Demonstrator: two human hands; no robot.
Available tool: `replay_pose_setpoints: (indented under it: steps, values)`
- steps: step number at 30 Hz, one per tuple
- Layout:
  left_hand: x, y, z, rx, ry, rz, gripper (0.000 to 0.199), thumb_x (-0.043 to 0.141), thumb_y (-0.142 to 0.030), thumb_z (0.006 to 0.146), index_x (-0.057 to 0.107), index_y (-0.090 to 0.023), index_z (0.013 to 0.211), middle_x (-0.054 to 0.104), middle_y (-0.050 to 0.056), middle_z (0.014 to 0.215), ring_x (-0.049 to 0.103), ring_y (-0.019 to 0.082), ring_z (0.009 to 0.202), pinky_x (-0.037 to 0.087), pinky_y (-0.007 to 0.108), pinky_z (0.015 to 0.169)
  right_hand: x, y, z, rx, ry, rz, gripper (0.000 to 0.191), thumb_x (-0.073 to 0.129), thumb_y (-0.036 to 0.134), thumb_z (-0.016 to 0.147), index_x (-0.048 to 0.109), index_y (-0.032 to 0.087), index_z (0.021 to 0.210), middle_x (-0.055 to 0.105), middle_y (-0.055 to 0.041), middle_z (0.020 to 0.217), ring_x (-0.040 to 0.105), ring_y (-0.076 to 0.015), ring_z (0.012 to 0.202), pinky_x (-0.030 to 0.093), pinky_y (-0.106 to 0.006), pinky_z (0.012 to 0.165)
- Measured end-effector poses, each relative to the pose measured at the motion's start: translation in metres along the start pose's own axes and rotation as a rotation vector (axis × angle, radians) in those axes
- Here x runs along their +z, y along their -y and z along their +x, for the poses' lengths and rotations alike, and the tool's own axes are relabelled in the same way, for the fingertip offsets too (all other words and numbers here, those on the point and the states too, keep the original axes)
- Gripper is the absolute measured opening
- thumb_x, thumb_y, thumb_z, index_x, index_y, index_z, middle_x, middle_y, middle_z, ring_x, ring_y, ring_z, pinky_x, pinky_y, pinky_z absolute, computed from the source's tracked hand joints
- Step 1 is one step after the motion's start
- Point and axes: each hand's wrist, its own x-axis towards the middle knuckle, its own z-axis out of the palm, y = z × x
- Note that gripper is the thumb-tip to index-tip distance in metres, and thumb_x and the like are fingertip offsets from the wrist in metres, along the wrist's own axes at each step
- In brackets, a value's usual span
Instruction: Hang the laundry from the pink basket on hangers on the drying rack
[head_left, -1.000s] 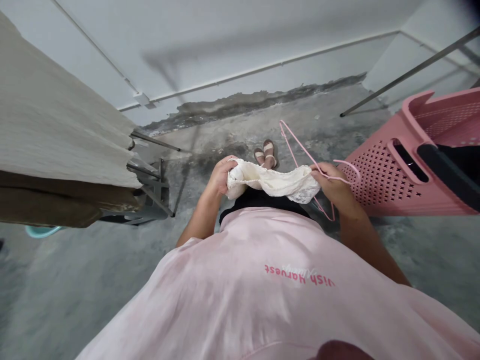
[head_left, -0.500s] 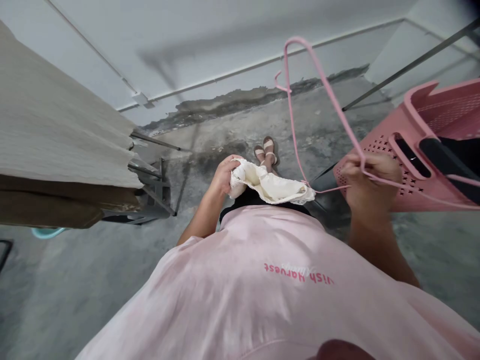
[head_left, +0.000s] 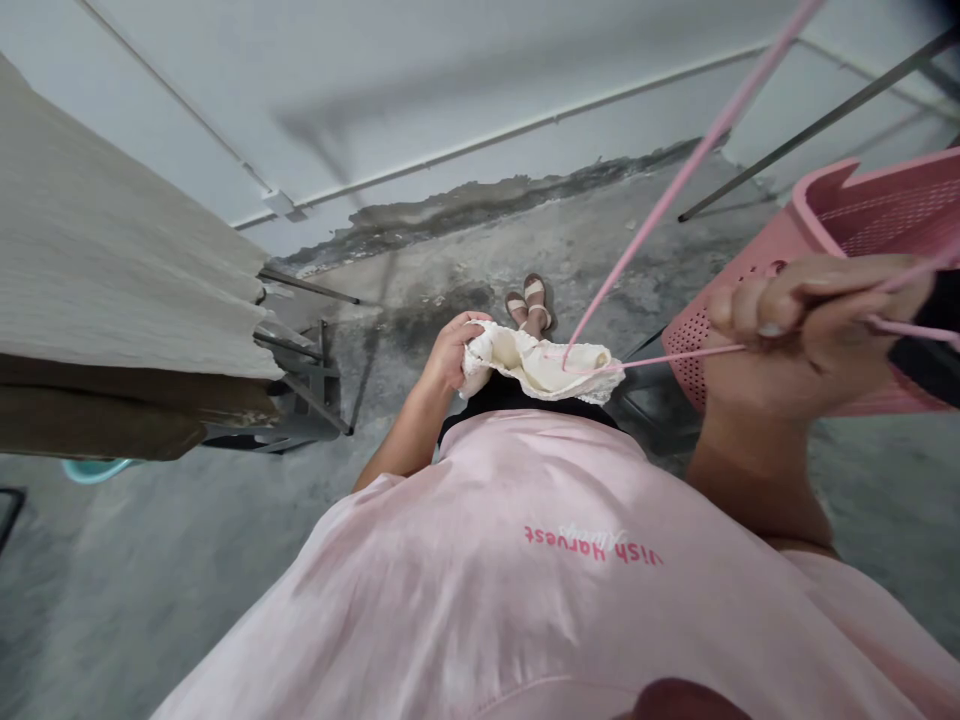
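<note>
My left hand [head_left: 452, 350] is closed on one end of a cream, lace-edged garment [head_left: 536, 370], which looks like a bra, in front of my waist. The garment's inner side faces up. My right hand [head_left: 795, 330] grips a pink clothes hanger [head_left: 679, 185] at the right, in front of the pink basket. One corner of the hanger lies within the opening of the garment, at its right part. The rest of the hanger slants up out of the top edge, so its hook is out of view.
A pink plastic basket [head_left: 810, 235] with dark cloth in it stands at the right. Pale and brown cloths [head_left: 135, 250] hang at the left above a dark stool-like frame [head_left: 307, 400]. A metal pole [head_left: 810, 130] slants at the upper right. A white wall rises ahead.
My right hand has turned and lifted the hanger, swinging its hook end out of view. The hanger's corner has moved left, into the garment. My left hand keeps its hold.
</note>
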Motion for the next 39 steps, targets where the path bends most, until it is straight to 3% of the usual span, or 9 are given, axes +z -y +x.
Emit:
replay_pose_setpoints:
  steps: [2, 4, 9, 13, 20, 25, 33, 39]
  values:
    - [0.0, 0.0, -0.001, -0.003, 0.006, 0.005, 0.023, 0.063, -0.019, 0.058, 0.064, -0.015, 0.08, 0.06, -0.002, 0.067, 0.053, 0.011, 0.055, 0.041, 0.024, 0.055, 0.008, -0.013, 0.002, -0.02, 0.018, 0.181, 0.046, 0.071, 0.061, 0.078, 0.049, 0.023, 0.068, 0.031, 0.0067, 0.047, 0.025, -0.0056, 0.037, 0.022, -0.025, 0.043]
    - [0.0, 0.0, -0.001, -0.008, 0.011, 0.005, 0.022, 0.063, -0.019, 0.057, 0.064, -0.015, 0.079, 0.06, -0.002, 0.066, 0.053, 0.012, 0.056, 0.041, 0.024, 0.055, 0.014, -0.026, 0.005, 0.024, 0.028, 0.25, 0.054, 0.066, 0.069, 0.078, 0.049, 0.02, 0.061, 0.029, 0.0065, 0.043, 0.024, -0.0052, 0.034, 0.02, -0.025, 0.043]
    - [-0.001, 0.001, -0.002, 0.004, 0.023, -0.009, 0.023, 0.066, -0.02, 0.054, 0.065, -0.015, 0.076, 0.062, -0.001, 0.067, 0.053, 0.012, 0.057, 0.042, 0.023, 0.055, 0.014, -0.045, 0.007, 0.131, -0.045, 0.229, 0.069, 0.051, 0.077, 0.082, 0.039, 0.018, 0.049, 0.024, 0.0044, 0.04, 0.022, -0.0053, 0.033, 0.019, -0.025, 0.043]
    - [0.0, 0.001, -0.003, 0.004, 0.027, 0.0, 0.021, 0.065, -0.019, 0.056, 0.064, -0.015, 0.077, 0.061, -0.001, 0.066, 0.053, 0.011, 0.057, 0.041, 0.023, 0.055, 0.008, -0.053, 0.008, 0.231, -0.047, 0.099, 0.071, 0.048, 0.087, 0.073, 0.039, 0.021, 0.048, 0.023, 0.0033, 0.039, 0.021, -0.0069, 0.034, 0.021, -0.028, 0.044]
    - [0.002, -0.003, -0.005, -0.001, 0.025, 0.025, 0.02, 0.064, -0.018, 0.057, 0.063, -0.015, 0.077, 0.059, -0.002, 0.065, 0.052, 0.011, 0.054, 0.04, 0.022, 0.054, 0.005, -0.063, 0.007, 0.25, -0.022, 0.053, 0.072, 0.046, 0.092, 0.068, 0.036, 0.022, 0.049, 0.021, 0.0037, 0.039, 0.019, -0.0078, 0.035, 0.022, -0.029, 0.045]
    - [0.003, -0.004, -0.006, -0.005, 0.019, 0.009, 0.021, 0.065, -0.019, 0.055, 0.064, -0.015, 0.075, 0.06, -0.002, 0.064, 0.052, 0.011, 0.054, 0.04, 0.022, 0.053, 0.001, -0.066, 0.007, 0.218, 0.044, 0.083, 0.07, 0.045, 0.087, 0.074, 0.037, 0.022, 0.049, 0.022, 0.0039, 0.038, 0.02, -0.007, 0.034, 0.022, -0.029, 0.044]
    - [0.004, -0.002, -0.007, -0.005, 0.025, 0.017, 0.021, 0.065, -0.018, 0.055, 0.064, -0.015, 0.076, 0.06, -0.001, 0.065, 0.052, 0.011, 0.055, 0.039, 0.023, 0.054, 0.0, -0.071, 0.015, 0.25, 0.121, 0.079, 0.07, 0.045, 0.093, 0.066, 0.042, 0.024, 0.05, 0.021, 0.0059, 0.033, 0.017, -0.0067, 0.031, 0.023, -0.028, 0.043]
    - [0.002, -0.001, -0.006, 0.018, 0.037, 0.012, 0.025, 0.068, -0.02, 0.052, 0.065, -0.014, 0.075, 0.061, -0.001, 0.066, 0.052, 0.011, 0.055, 0.039, 0.022, 0.053, 0.001, -0.085, 0.028, 0.191, 0.274, 0.369, 0.058, 0.058, 0.075, 0.077, 0.058, 0.024, 0.05, 0.024, 0.0052, 0.035, 0.021, -0.0056, 0.032, 0.02, -0.026, 0.043]
